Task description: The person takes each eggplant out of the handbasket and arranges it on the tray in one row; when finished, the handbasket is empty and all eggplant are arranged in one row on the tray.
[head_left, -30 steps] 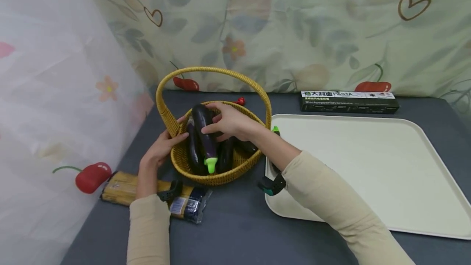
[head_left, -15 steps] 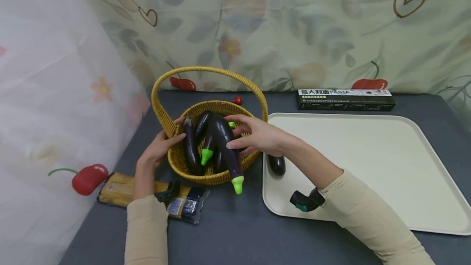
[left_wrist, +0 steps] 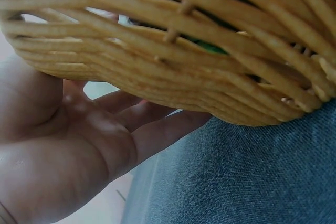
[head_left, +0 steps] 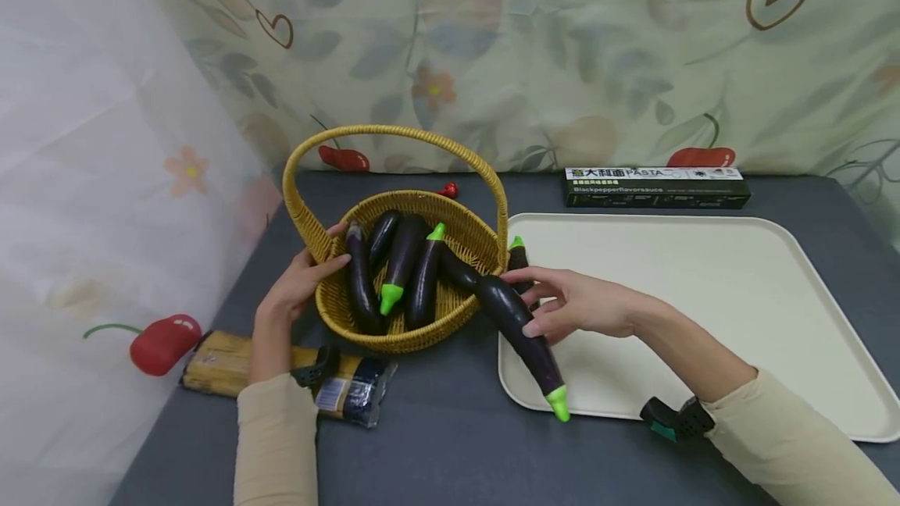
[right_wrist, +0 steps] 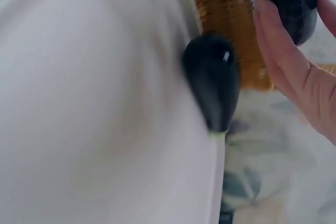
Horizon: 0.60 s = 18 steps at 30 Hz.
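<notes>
My right hand point(head_left: 587, 304) pinches a dark purple eggplant point(head_left: 516, 322) between thumb and fingers, its bright green stem end pointing down toward me over the tray's left edge. At the woven basket point(head_left: 390, 343), my left hand point(head_left: 290, 289) grips the left side, thumb over the rim and fingers along the outside; the left wrist view shows the palm against the wicker wall point(left_wrist: 157, 72). Several more eggplants lie inside, one with a green tip point(head_left: 404, 256) near the middle. Another eggplant point(right_wrist: 212, 80) rests on the tray's left edge beside the basket, partly hidden by the right hand in the head view.
A large cream tray point(head_left: 675, 295) covers the right of the grey table. Behind it lies a black pasta box point(head_left: 657, 190). A packet of spaghetti point(head_left: 351, 393) lies under the left forearm. The basket's tall handle point(head_left: 394, 131) arches up, with a small red object point(head_left: 448, 190) behind.
The right hand has lifted one eggplant out of the basket and carried it right, over its rim to the tray's left edge. The left hand has stayed on the basket.
</notes>
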Each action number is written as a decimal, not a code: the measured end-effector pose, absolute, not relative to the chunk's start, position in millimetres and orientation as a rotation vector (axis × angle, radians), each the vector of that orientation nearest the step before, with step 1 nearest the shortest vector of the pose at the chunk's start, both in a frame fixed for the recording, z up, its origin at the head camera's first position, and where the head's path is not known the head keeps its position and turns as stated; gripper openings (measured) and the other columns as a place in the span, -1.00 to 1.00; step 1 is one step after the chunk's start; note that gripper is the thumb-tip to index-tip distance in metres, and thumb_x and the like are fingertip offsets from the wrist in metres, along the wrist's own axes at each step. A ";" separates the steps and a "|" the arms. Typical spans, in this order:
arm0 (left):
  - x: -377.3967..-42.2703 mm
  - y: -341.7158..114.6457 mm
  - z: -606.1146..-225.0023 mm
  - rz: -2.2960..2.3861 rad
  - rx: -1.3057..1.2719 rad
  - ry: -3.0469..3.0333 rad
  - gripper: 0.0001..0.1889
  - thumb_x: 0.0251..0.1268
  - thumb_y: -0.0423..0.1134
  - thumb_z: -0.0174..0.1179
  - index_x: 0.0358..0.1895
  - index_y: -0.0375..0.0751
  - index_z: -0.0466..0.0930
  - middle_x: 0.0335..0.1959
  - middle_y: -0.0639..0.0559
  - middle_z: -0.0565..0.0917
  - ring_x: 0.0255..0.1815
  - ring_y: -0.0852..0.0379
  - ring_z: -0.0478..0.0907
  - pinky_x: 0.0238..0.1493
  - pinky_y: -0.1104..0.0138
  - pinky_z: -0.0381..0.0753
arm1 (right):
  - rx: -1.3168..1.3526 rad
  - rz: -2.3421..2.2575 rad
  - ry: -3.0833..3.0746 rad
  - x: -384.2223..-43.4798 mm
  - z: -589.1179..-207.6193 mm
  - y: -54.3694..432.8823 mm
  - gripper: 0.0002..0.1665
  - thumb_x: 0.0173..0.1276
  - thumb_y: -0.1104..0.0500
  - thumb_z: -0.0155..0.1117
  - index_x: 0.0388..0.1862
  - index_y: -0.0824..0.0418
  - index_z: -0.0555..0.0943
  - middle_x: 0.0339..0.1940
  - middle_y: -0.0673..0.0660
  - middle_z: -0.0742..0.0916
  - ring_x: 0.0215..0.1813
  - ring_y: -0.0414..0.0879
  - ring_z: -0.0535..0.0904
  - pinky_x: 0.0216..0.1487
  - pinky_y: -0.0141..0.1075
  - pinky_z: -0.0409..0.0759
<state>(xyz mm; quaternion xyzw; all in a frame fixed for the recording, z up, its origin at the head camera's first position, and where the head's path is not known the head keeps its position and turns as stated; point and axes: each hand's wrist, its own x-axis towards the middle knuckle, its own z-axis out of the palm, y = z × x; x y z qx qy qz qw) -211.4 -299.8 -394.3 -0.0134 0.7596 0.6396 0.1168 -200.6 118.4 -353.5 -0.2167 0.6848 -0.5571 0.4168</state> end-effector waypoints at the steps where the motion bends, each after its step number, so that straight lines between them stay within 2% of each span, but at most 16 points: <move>1: -211.4 -299.9 -394.0 1.871 -0.040 2.223 -0.29 0.41 -0.10 0.12 0.53 0.18 -0.01 0.45 -0.20 0.09 0.30 -0.19 0.25 -0.02 0.24 0.50 | -0.533 -1.389 1.728 -201.0 -356.1 124.2 -0.04 0.24 0.19 0.39 0.51 0.17 0.08 0.21 0.35 0.41 0.07 0.11 0.54 -0.07 -0.01 0.57; 10: -212.2 -300.0 -392.9 1.865 -0.045 2.219 -0.29 0.41 -0.07 0.12 0.53 0.19 -0.02 0.45 -0.20 0.09 0.32 -0.18 0.22 0.07 0.13 0.44 | -0.466 -1.457 1.777 -222.3 -375.1 172.6 -0.07 0.31 0.26 0.31 0.52 0.21 0.01 0.22 0.42 0.40 0.06 0.13 0.55 -0.02 0.04 0.54; 14: -211.6 -299.7 -392.8 1.859 -0.043 2.224 -0.29 0.41 -0.06 0.11 0.53 0.20 -0.03 0.46 -0.19 0.07 0.33 -0.18 0.21 0.11 0.07 0.40 | -0.406 -1.496 1.817 -235.0 -382.3 179.2 -0.04 0.32 0.26 0.30 0.53 0.23 -0.04 0.23 0.44 0.36 0.07 0.09 0.53 0.00 0.04 0.53; 18: -211.1 -299.7 -393.5 1.859 -0.041 2.227 -0.29 0.41 -0.07 0.11 0.53 0.20 -0.03 0.45 -0.19 0.09 0.32 -0.19 0.22 0.08 0.09 0.43 | -0.336 -1.521 1.843 -246.2 -388.3 178.1 -0.05 0.32 0.25 0.30 0.52 0.23 -0.04 0.23 0.45 0.35 0.04 0.07 0.54 0.00 0.02 0.53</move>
